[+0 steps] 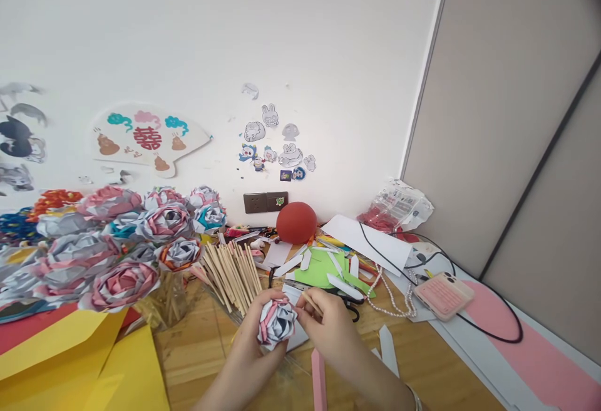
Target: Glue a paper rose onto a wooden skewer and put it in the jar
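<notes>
My left hand [253, 339] is wrapped around a folded paper flower [277, 323] with white, grey and pink petals. Close beside it, my right hand [331, 320] pinches a short length of what looks like a thin wooden stick [312, 302], its fingertips by the flower's right side. Whether the stick touches the flower is hard to make out. Just beyond my left hand stands a bundle of wooden sticks [232, 273]. Below my hands lies a pink paper strip [318, 379]; a white strip [387, 349] is to its right.
Finished paper flowers [107, 248] crowd the left side above yellow paper [84, 367]. Green paper [319, 267], partly covered scissors [352, 304], a red balloon [297, 223] and a bead string [389, 307] lie ahead. A pink phone [444, 296] and black cable [511, 340] are at right.
</notes>
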Demonstrator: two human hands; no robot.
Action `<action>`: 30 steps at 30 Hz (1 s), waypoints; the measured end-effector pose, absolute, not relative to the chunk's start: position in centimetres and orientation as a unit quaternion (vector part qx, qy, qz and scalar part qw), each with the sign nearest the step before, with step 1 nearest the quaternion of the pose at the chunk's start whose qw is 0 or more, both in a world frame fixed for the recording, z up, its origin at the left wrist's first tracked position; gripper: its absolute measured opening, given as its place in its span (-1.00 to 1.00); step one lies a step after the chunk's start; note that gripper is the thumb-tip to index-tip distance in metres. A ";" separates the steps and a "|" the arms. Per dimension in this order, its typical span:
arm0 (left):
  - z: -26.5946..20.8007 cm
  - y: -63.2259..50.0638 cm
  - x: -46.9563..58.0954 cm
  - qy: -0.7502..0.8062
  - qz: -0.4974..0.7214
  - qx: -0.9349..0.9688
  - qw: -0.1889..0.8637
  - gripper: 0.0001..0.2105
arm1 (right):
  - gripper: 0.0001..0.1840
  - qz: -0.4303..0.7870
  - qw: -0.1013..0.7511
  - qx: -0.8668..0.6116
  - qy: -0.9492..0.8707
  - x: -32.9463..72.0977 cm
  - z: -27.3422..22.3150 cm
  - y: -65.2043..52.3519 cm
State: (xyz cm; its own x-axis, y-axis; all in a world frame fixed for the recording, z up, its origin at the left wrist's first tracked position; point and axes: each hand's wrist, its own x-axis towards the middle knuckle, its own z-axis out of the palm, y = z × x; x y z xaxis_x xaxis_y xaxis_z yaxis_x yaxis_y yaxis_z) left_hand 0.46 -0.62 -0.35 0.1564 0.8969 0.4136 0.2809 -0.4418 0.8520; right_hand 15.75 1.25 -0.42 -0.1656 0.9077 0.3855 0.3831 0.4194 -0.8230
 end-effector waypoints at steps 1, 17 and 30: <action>-0.4 -0.6 0.5 0.426 0.491 0.694 0.311 -0.60 | -0.85 0.281 0.456 -0.459 -0.709 15.7 -0.4 1.2; 0.1 -0.9 0.6 0.418 0.497 0.686 0.329 -0.59 | -0.76 0.009 0.404 -0.447 -0.798 15.3 -1.1 0.2; 0.5 -0.2 0.6 0.445 0.537 0.609 0.378 -0.59 | -0.70 0.319 0.469 -0.441 -0.696 15.5 0.5 0.1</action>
